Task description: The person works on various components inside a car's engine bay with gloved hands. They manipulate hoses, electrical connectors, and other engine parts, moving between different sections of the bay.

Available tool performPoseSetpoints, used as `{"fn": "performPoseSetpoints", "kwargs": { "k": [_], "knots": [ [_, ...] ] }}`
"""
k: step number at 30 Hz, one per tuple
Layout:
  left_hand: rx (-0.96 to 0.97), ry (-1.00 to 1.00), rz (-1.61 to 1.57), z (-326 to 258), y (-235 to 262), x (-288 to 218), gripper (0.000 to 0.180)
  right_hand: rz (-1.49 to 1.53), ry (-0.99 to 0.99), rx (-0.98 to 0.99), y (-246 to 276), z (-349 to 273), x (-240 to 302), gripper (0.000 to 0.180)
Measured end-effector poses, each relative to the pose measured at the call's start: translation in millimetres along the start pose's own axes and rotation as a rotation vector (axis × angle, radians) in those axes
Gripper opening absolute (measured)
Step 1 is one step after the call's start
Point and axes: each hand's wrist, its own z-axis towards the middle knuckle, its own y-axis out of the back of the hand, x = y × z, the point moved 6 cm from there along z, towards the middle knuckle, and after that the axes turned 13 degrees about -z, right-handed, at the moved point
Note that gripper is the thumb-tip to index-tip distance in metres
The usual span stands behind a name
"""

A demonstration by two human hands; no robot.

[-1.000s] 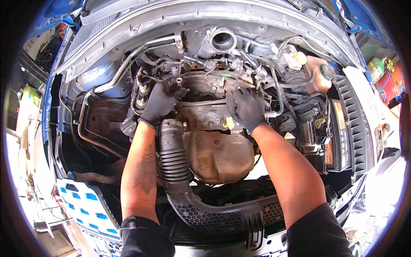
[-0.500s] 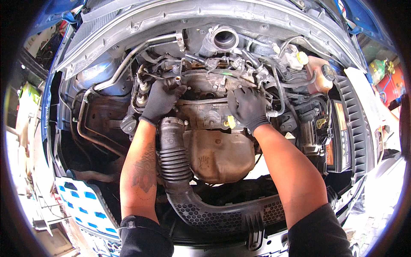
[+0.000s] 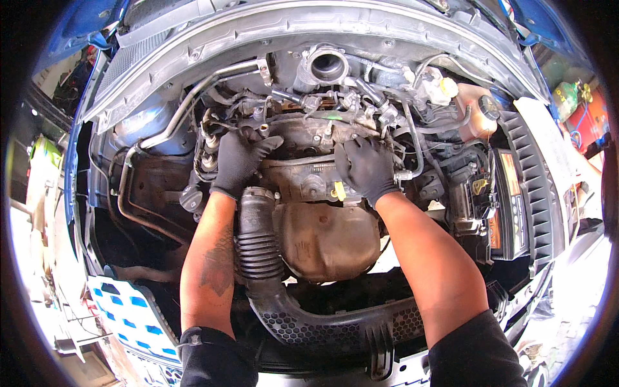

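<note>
I look down into a car's engine bay. My left hand (image 3: 237,161), in a black glove, rests on the left side of the engine's top cover (image 3: 316,138), fingers spread toward its edge. My right hand (image 3: 366,166), also gloved in black, lies on the right side of the same cover, fingers curled over it. Below my hands sits a rusty brown heat shield (image 3: 325,238). A black ribbed intake hose (image 3: 258,242) runs down between my forearms. What my fingertips grip is hidden under the gloves.
A round open metal port (image 3: 327,64) sits at the top centre. A coolant tank with a black cap (image 3: 480,113) and a battery (image 3: 506,206) are at the right. Metal pipes (image 3: 167,129) curve along the left. A blue-and-white patterned cloth (image 3: 132,313) lies at lower left.
Both hands have stayed on the engine cover with only slight shifts; the view has moved a little.
</note>
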Motion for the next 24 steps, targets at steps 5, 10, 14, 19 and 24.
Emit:
{"fn": "performPoseSetpoints", "kwargs": {
  "k": [5,10,14,19,24],
  "knots": [
    [-0.123,-0.468,-0.213,-4.8,1.0,-28.2,0.027,-0.001,0.019,-0.054,4.8,-0.3,0.5,0.016],
    [-0.149,-0.195,-0.168,-0.8,20.2,-37.7,0.017,-0.026,-0.009,-0.009,3.9,0.5,0.7,0.018],
    [-0.391,-0.288,-0.367,-3.5,92.4,-86.2,0.016,-0.032,0.042,-0.009,5.5,0.0,1.3,0.021],
    [-0.365,-0.298,-0.075,-11.5,129.3,-115.0,0.018,0.049,-0.002,-0.004,4.2,0.0,-1.8,0.02],
    [-0.3,-0.277,-0.11,-17.3,122.0,-91.2,0.014,0.025,0.011,-0.034,3.6,-0.1,-0.9,0.02]
  ]
}}
